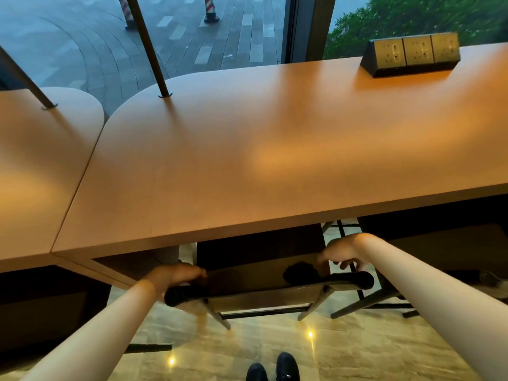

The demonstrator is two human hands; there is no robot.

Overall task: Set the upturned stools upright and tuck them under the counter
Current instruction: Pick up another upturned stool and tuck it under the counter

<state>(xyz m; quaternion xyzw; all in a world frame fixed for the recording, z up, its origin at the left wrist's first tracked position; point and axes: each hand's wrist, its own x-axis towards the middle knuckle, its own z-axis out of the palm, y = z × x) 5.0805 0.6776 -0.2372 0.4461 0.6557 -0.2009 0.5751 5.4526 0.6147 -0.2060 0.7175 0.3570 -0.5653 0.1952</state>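
Note:
An upright stool (pixel 264 281) with a dark seat, a low black backrest and grey legs stands on the floor, its seat partly beneath the front edge of the wooden counter (pixel 275 160). My left hand (pixel 176 274) grips the left end of the backrest, fingers curled over it. My right hand (pixel 343 253) hangs just above the backrest's right end with loosely curled fingers that hold nothing. The front of the seat is hidden under the counter.
A second stool (pixel 445 251) stands under the counter to the right. A black socket block (pixel 412 55) sits on the counter's far right. Slanted metal posts (pixel 154 50) rise from the counter and from the neighbouring counter (pixel 41 160). My shoes (pixel 275 367) are on the stone floor.

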